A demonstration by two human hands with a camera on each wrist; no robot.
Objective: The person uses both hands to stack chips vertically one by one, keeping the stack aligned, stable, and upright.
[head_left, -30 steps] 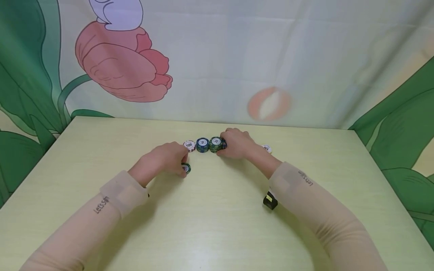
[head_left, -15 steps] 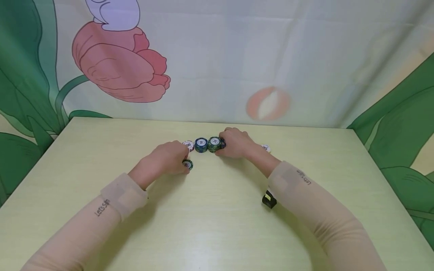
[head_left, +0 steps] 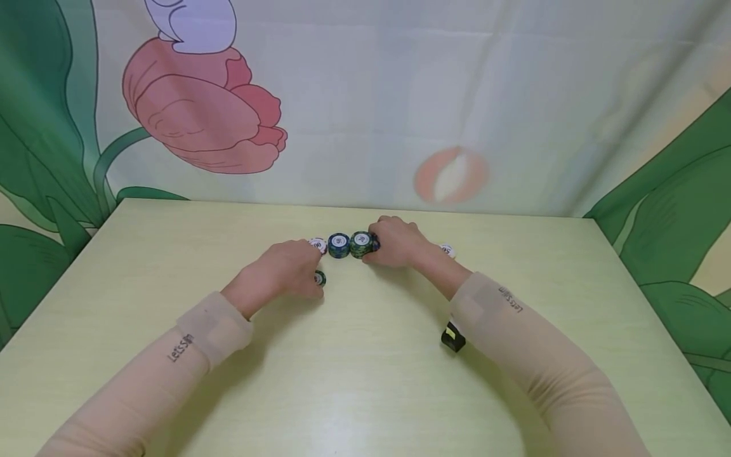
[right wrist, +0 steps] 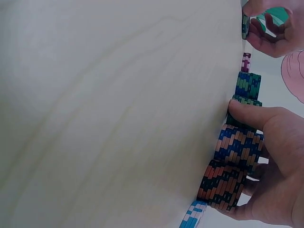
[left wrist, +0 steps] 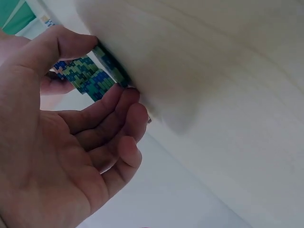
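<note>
In the head view, my left hand [head_left: 282, 270] is left of centre, low over the table. Between its thumb and fingertips it pinches a thin stack of green poker chips [left wrist: 111, 64]. My right hand [head_left: 396, 242] grips a taller stack of green poker chips [head_left: 361, 242], with the thumb on its near side. Fingers of that hand lie behind the neighbouring blue-and-orange stack [right wrist: 237, 146] and black-and-orange stack [right wrist: 222, 185]. A blue stack [head_left: 339, 245] stands just left of the gripped one. Beyond it, white-and-red chips [head_left: 318, 245] are partly covered by my left hand.
White-and-blue chips [head_left: 448, 249] sit on the table beyond my right wrist; the sleeve side hides part of them. A small black object with a yellow patch [head_left: 453, 337] is under the right forearm. A printed curtain [head_left: 354, 114] hangs behind the table's far edge [head_left: 514, 216].
My left hand has shifted slightly to the right with the thin stack of green chips. The right hand and the row of stacks stay where they were.
</note>
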